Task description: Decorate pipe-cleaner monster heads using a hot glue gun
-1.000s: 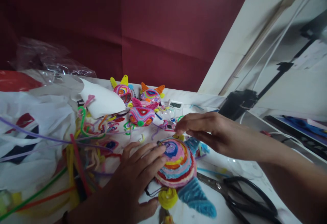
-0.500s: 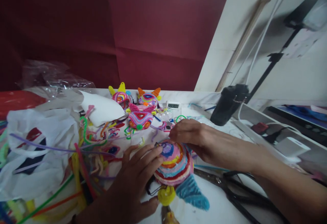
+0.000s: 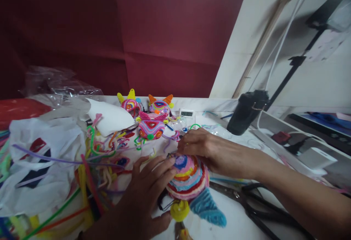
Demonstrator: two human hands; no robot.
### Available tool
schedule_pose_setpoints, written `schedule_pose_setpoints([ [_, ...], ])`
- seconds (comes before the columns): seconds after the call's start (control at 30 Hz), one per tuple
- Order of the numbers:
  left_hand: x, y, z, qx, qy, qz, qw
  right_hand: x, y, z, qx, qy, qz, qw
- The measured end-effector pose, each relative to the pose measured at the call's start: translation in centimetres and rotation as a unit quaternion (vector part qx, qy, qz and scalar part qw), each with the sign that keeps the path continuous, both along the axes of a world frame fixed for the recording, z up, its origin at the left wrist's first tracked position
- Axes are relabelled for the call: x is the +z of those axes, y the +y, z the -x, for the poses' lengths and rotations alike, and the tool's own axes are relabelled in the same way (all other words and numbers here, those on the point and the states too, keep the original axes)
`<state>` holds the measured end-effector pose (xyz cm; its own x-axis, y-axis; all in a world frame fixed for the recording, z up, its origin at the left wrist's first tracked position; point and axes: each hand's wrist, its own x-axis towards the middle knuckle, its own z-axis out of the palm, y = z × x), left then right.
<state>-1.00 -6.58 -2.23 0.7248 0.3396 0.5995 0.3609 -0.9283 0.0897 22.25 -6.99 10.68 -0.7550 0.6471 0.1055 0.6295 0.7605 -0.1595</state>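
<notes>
Far left, a white bag (image 3: 41, 152) sags on the table (image 3: 238, 218), loose pipe cleaners (image 3: 90, 159) spilling across it in every colour. Moving in, your left hand (image 3: 142, 192) lies flat, fingers spread wide, fingertips pressed on the near-left side of the dome (image 3: 188, 176), thumb down by the yellow pom (image 3: 179, 210). That dome, wound in pink, orange, blue and red fuzzy wire, sits mid-table right in front of you, a blue cone (image 3: 207, 207) jutting from its lower right. Behind it, three small finished figures (image 3: 149, 117) stand in a cluster near the dark red backdrop (image 3: 164, 35).

Now your right hand (image 3: 200, 147) comes over the top of the dome, fingers curled narrow, pinching at something near the crown; what exactly sits between them I cannot tell. My read: this piece is light and soft on the surface, springy wire underneath, easy to dent or unwind. Steady it by the broad flanks, not the cone or pom.

Further right, black scissors (image 3: 257, 207) lie flat beside your forearm, and a dark cup (image 3: 245, 112) stands well apart at the back.
</notes>
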Motion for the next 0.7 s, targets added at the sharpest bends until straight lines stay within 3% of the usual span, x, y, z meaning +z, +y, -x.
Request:
schedule_pose_setpoints([
  [0.43,0.2,0.0,0.1,-0.002,-0.001,-0.006,1.0,-0.1,0.2,-0.6,0.012,0.078,0.0,0.997],
  [0.7,-0.1,0.2,0.1,-0.001,-0.005,0.007,1.0,-0.4,-1.8,-2.9,-0.078,0.158,-0.08,0.981],
])
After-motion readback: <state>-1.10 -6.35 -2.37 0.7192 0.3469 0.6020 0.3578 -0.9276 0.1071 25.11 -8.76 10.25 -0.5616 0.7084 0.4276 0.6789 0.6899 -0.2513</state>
